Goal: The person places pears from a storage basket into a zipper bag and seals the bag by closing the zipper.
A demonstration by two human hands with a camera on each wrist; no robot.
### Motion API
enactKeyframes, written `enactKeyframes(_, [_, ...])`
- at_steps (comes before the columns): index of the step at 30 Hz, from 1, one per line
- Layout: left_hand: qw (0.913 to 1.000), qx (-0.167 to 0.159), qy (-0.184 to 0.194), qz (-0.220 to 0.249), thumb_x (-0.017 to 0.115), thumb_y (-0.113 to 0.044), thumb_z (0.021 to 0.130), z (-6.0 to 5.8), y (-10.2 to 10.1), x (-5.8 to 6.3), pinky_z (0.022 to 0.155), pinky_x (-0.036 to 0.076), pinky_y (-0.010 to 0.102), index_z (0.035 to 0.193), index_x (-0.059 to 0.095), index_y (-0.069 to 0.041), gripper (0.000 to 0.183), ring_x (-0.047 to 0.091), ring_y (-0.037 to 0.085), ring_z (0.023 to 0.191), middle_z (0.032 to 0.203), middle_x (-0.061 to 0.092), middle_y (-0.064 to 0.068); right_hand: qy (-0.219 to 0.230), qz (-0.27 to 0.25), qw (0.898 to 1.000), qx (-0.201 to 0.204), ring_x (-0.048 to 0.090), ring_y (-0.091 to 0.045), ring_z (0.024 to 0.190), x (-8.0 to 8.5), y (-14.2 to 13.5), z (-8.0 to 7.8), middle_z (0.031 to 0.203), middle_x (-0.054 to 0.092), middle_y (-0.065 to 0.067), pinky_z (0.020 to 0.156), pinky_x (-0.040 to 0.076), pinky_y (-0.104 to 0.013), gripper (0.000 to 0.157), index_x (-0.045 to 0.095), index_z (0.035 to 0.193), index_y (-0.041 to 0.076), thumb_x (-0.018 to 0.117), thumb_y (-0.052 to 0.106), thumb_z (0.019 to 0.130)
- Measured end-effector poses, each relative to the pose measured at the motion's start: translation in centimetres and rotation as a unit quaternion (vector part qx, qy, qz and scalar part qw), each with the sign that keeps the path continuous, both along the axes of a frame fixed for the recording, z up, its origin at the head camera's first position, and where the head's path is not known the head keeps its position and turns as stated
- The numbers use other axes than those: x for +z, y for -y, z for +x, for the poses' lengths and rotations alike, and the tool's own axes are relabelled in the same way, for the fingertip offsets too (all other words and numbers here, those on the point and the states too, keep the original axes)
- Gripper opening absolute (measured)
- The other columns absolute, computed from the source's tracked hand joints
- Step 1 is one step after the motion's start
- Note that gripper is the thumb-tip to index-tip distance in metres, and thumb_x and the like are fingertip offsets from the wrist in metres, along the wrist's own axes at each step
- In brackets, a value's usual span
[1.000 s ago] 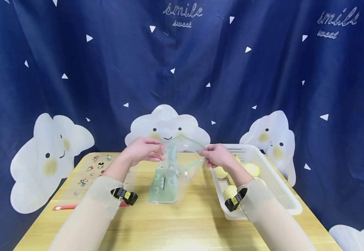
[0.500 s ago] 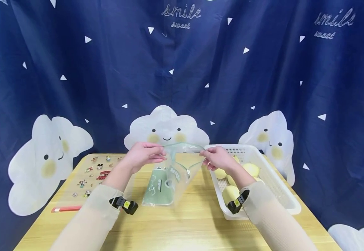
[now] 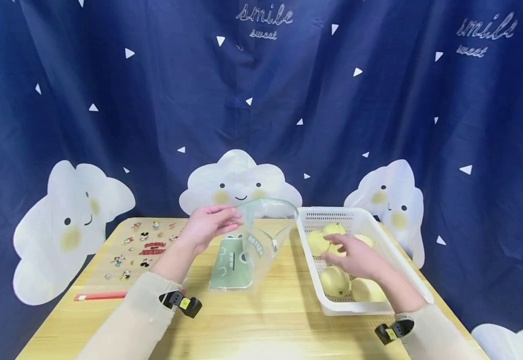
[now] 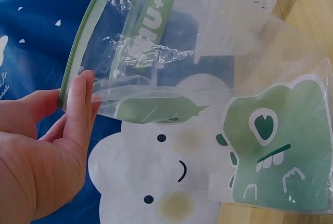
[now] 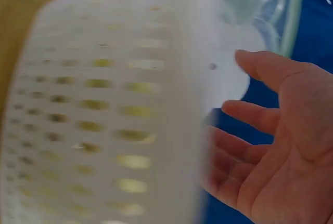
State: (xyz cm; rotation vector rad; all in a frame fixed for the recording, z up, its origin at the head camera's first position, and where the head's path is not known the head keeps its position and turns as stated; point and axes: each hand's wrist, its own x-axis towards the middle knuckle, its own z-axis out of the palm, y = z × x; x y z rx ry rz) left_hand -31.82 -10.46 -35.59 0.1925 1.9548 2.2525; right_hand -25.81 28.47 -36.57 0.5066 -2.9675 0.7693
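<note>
A clear zip bag (image 3: 266,245) with a green cartoon print hangs from my left hand (image 3: 211,225), its mouth gaping. Thumb and fingers pinch the green zip edge of the bag (image 4: 78,52) in the left wrist view. My right hand (image 3: 356,255) is over the white basket (image 3: 405,270), fingers spread and loosely bent above the yellow-green pears (image 3: 334,281). In the right wrist view the right hand (image 5: 281,125) holds nothing, and the basket's blurred perforated wall (image 5: 119,109) covers part of the fingers.
A flat clear pouch (image 3: 121,255) with small cartoon prints and a red slider strip (image 3: 101,296) lies at the left of the wooden table (image 3: 252,330). Behind the table hangs a dark blue curtain (image 3: 261,125) with cloud prints.
My right hand has let go of the bag's edge and moved right, over the basket of pears. My left hand keeps its hold on the bag, which stays in about the same place.
</note>
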Motion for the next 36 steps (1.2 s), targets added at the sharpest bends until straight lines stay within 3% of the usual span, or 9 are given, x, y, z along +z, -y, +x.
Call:
enactKeyframes(4, [0.9999, 0.005, 0.003, 0.009, 0.069, -0.008, 0.108, 0.2, 0.0, 0.0, 0.089, 0.067, 0.027, 0.144, 0.061, 0.014, 0.043, 0.082, 0.013, 0.090, 0.102, 0.083, 0.004, 0.032, 0.054, 0.998, 0.015, 0.072, -0.042, 0.117, -2.1, -0.4, 1.2, 0.142, 0.064, -0.030, 0.099, 0.062, -0.062, 0.064, 0.065, 0.149, 0.006, 0.085, 0.036, 0.096])
enactKeyframes(9, [0.9998, 0.015, 0.008, 0.009, 0.069, -0.009, 0.108, 0.4, 0.1, 0.1, 0.089, 0.067, 0.026, 0.145, 0.062, 0.011, 0.042, 0.082, 0.012, 0.090, 0.107, 0.084, 0.007, 0.074, 0.081, 0.994, 0.029, 0.072, -0.028, 0.107, -3.1, 0.1, 1.5, 0.142, 0.064, -0.028, 0.096, 0.063, -0.054, 0.075, 0.068, 0.148, 0.010, 0.097, 0.025, 0.081])
enactKeyframes(15, [0.9997, 0.017, 0.011, 0.012, 0.069, -0.010, 0.109, 0.3, 0.2, 0.0, 0.089, 0.067, 0.026, 0.146, 0.062, 0.011, 0.043, 0.082, 0.012, 0.090, 0.108, 0.084, 0.007, 0.082, 0.094, 0.991, 0.043, 0.066, -0.016, 0.095, -3.5, 0.2, 1.6, 0.134, 0.069, -0.022, 0.086, 0.061, -0.037, 0.069, 0.075, 0.139, 0.011, 0.098, 0.011, 0.074])
enactKeyframes(20, [0.9996, 0.019, 0.013, 0.014, 0.069, -0.009, 0.109, 0.3, 0.0, 0.0, 0.089, 0.067, 0.027, 0.146, 0.062, 0.011, 0.043, 0.082, 0.012, 0.089, 0.105, 0.084, 0.006, 0.067, 0.097, 0.992, 0.046, 0.063, -0.013, 0.095, -4.0, 0.2, 1.6, 0.128, 0.071, -0.016, 0.084, 0.059, -0.031, 0.069, 0.077, 0.135, 0.009, 0.097, 0.002, 0.069])
enactKeyframes(25, [0.9995, 0.019, 0.019, 0.015, 0.070, -0.009, 0.108, 0.4, 0.0, 0.0, 0.089, 0.067, 0.027, 0.146, 0.062, 0.010, 0.044, 0.082, 0.013, 0.090, 0.106, 0.084, 0.005, 0.041, 0.091, 0.994, 0.050, 0.062, -0.014, 0.092, -4.0, -0.1, 1.6, 0.127, 0.073, -0.019, 0.078, 0.055, -0.029, 0.069, 0.075, 0.137, 0.004, 0.090, 0.001, 0.070])
enactKeyframes(28, [0.9995, 0.022, 0.020, 0.009, 0.070, -0.010, 0.109, 0.5, 0.1, 0.0, 0.089, 0.067, 0.027, 0.147, 0.062, 0.010, 0.043, 0.082, 0.012, 0.090, 0.108, 0.084, 0.007, 0.021, 0.074, 0.996, 0.047, 0.065, -0.018, 0.096, -3.4, -0.3, 1.5, 0.129, 0.076, -0.020, 0.081, 0.057, -0.033, 0.068, 0.072, 0.140, 0.002, 0.089, 0.005, 0.074])
enactKeyframes(31, [0.9995, 0.026, 0.020, 0.005, 0.070, -0.011, 0.108, 0.5, 0.2, 0.0, 0.089, 0.067, 0.026, 0.146, 0.063, 0.008, 0.043, 0.082, 0.012, 0.090, 0.111, 0.084, 0.009, 0.011, 0.044, 0.999, 0.024, 0.070, -0.026, 0.108, -2.5, -0.6, 1.4, 0.137, 0.075, -0.022, 0.092, 0.061, -0.045, 0.067, 0.069, 0.144, 0.001, 0.090, 0.013, 0.082])
enactKeyframes(36, [0.9994, 0.028, 0.017, 0.009, 0.070, -0.010, 0.108, 0.4, 0.3, 0.0, 0.089, 0.067, 0.027, 0.144, 0.064, 0.009, 0.041, 0.082, 0.012, 0.090, 0.121, 0.082, 0.018, -0.018, -0.003, 0.999, -0.034, 0.072, -0.040, 0.111, -0.9, -0.9, 1.0, 0.148, 0.066, -0.029, 0.092, 0.062, -0.056, 0.068, 0.063, 0.152, 0.002, 0.087, 0.028, 0.094])
